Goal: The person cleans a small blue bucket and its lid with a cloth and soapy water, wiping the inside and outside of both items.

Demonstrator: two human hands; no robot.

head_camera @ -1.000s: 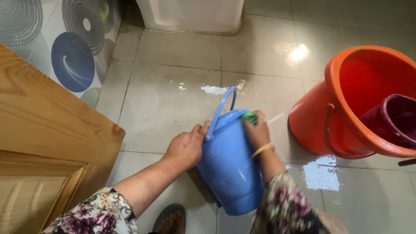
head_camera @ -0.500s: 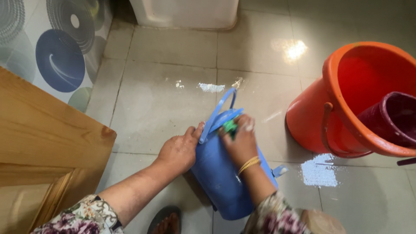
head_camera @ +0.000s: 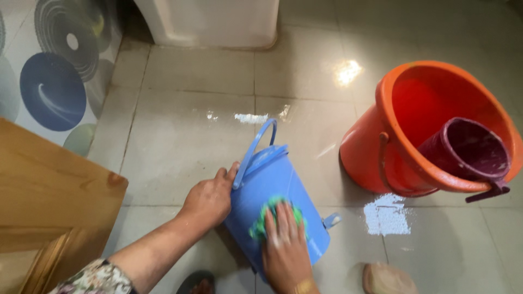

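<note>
A blue plastic bucket lies tilted on its side on the wet tiled floor, its blue handle raised toward the far side. My left hand grips the bucket's left wall near the rim. My right hand presses a green scrubber flat against the bucket's outer wall, fingers spread over it. The scrubber shows only at the fingertips.
An orange bucket stands at the right with a dark maroon mug inside. A wooden door is at the left, a patterned wall behind it, a white fixture base at the top. Water puddles shine on the tiles.
My right hand with the scrubber has slid from the bucket's rim down its outer side toward me. My left hand kept its hold. The view shifted slightly right.
</note>
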